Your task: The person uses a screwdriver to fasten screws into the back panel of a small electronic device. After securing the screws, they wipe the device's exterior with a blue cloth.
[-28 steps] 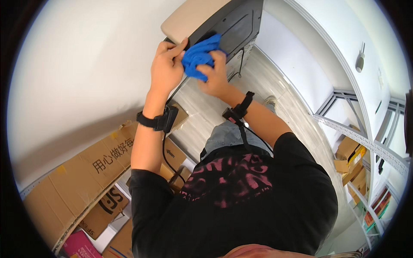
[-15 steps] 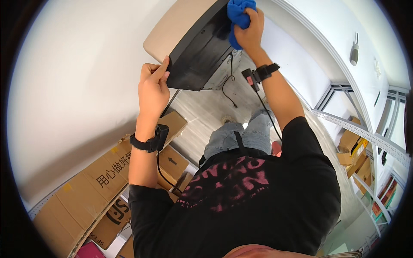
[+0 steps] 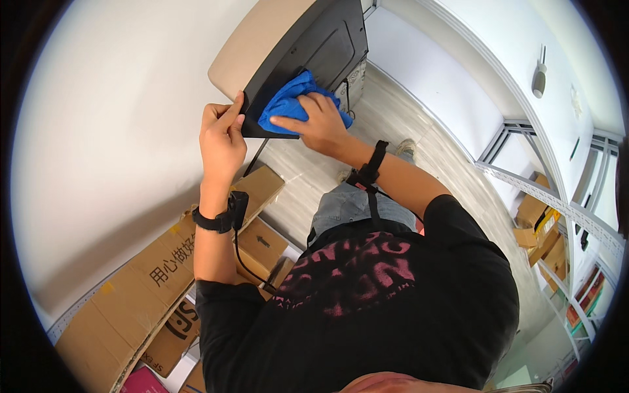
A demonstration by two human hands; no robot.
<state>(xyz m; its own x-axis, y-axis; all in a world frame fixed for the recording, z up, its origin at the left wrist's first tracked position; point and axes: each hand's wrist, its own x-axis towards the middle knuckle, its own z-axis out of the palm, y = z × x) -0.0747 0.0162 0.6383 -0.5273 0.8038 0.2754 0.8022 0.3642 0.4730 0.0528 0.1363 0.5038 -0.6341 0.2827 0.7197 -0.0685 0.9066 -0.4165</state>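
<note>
In front of me is a boxy appliance (image 3: 321,49) with a black panel and a beige face; its exact kind I cannot tell. My left hand (image 3: 223,137) pinches the near left corner, where black meets beige, between thumb and fingers. A crumpled blue cloth (image 3: 288,101) lies against the near end of the black panel. My right hand (image 3: 321,124) is closed over that cloth and presses it to the panel, close to my left hand. Part of a black cord (image 3: 347,95) shows beside the appliance.
Cardboard boxes (image 3: 141,272) line the lower left beside the white wall (image 3: 131,98). A screwdriver (image 3: 539,78) rests on a white surface at the right. White shelving (image 3: 524,180) with more boxes stands there too. Below me is a pale wood-look floor (image 3: 295,154).
My right hand has brought the blue cloth from the panel's far end toward me and left, near my left hand. The appliance and my left hand have shifted slightly left.
</note>
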